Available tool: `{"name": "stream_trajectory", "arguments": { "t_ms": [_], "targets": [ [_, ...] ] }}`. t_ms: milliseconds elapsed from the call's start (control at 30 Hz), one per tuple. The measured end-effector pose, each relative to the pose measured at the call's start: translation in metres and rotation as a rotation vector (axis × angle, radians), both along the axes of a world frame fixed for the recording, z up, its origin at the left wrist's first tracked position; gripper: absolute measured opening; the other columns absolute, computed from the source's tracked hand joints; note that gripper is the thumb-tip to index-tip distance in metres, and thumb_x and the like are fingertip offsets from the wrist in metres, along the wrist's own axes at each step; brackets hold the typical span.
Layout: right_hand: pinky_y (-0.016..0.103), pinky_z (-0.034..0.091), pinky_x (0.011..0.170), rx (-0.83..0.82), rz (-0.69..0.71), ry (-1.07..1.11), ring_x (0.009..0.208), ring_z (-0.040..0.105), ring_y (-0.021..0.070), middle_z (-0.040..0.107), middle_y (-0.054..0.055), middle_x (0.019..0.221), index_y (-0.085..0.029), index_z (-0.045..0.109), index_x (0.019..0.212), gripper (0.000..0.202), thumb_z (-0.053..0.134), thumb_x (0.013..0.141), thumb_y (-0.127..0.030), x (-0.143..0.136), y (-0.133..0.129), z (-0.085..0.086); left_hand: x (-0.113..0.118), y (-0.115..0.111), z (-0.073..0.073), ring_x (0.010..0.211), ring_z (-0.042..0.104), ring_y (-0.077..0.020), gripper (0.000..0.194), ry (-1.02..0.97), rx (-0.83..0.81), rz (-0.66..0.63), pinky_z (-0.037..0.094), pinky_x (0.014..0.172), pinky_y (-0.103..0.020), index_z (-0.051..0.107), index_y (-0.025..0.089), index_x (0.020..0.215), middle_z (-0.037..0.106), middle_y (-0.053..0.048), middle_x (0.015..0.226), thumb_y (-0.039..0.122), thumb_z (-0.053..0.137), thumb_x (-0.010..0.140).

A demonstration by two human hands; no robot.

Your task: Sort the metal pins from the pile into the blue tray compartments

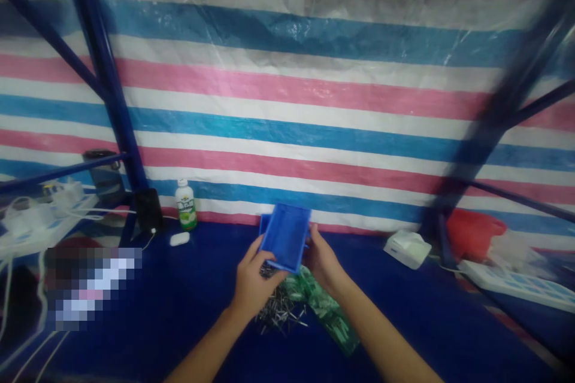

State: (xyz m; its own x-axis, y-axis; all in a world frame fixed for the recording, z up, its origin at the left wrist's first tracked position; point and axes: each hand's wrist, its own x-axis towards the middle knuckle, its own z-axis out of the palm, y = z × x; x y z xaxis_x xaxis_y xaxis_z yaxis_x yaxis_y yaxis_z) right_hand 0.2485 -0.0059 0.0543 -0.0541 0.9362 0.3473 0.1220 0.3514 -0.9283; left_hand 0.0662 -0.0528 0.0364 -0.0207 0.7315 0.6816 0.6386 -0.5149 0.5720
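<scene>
A shallow blue plastic tray [287,238] is tilted up above the table, held between my two hands. My left hand [254,278] is closed on its lower left edge, thumb across the front. My right hand [327,260] grips the right side, its fingers partly hidden behind the tray. Another blue plastic piece [265,222] shows behind the upper left edge. Beneath my hands lies a loose pile of thin metal pins [279,312], possibly nails or rivets. Beside the pile, under my right forearm, is a green see-through bag [335,320] with small pale pieces inside.
The dark blue table [188,323] meets a striped plastic sheet. At the back left stand a white-and-green bottle [185,204], a white case [179,239] and a black phone-like device [148,210]. A tissue pack [408,249] and a red bag [474,233] sit right, near power strips [516,287].
</scene>
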Motion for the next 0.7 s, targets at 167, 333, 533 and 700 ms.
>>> {"name": "stream_trajectory", "arguments": {
  "t_ms": [167, 333, 533, 700],
  "targets": [
    [0.05, 0.037, 0.107, 0.059, -0.203, -0.29, 0.129, 0.048, 0.0318, 0.054, 0.015, 0.137, -0.02, 0.052, 0.134, 0.065, 0.053, 0.085, -0.062, 0.015, 0.03, -0.02, -0.045, 0.048, 0.009, 0.095, 0.066, -0.0241, 0.027, -0.063, -0.034, 0.323, 0.053, 0.084, -0.035, 0.065, 0.021, 0.087, 0.056, -0.007, 0.133, 0.046, 0.07, 0.077],
    [0.072, 0.018, 0.106, -0.024, -0.287, -0.757, 0.139, 0.029, 0.0412, 0.038, 0.017, 0.148, -0.025, 0.057, 0.131, 0.055, 0.053, 0.087, -0.057, 0.018, 0.028, -0.054, -0.078, 0.07, -0.007, 0.105, 0.063, -0.0286, 0.028, 0.132, -0.247, 0.435, 0.05, 0.084, -0.037, 0.066, 0.024, 0.089, 0.057, -0.004, 0.133, 0.049, 0.07, 0.077],
    [0.072, 0.011, 0.107, -0.016, -0.255, -0.847, 0.141, 0.026, 0.0397, 0.042, 0.013, 0.146, -0.027, 0.056, 0.131, 0.052, 0.05, 0.089, -0.056, 0.015, 0.026, -0.061, -0.089, 0.077, -0.03, 0.106, 0.061, -0.0269, 0.028, 0.192, -0.358, 0.336, 0.048, 0.088, -0.036, 0.065, 0.024, 0.09, 0.057, -0.004, 0.133, 0.049, 0.067, 0.078],
    [0.069, 0.019, 0.108, 0.023, -0.241, -0.827, 0.138, 0.031, 0.0405, 0.05, 0.013, 0.139, -0.024, 0.059, 0.127, 0.047, 0.051, 0.089, -0.052, 0.015, 0.026, -0.057, -0.087, 0.086, -0.035, 0.109, 0.06, -0.0269, 0.029, 0.197, -0.392, 0.295, 0.046, 0.092, -0.037, 0.065, 0.023, 0.094, 0.057, -0.006, 0.131, 0.048, 0.066, 0.08]
  ]
}}
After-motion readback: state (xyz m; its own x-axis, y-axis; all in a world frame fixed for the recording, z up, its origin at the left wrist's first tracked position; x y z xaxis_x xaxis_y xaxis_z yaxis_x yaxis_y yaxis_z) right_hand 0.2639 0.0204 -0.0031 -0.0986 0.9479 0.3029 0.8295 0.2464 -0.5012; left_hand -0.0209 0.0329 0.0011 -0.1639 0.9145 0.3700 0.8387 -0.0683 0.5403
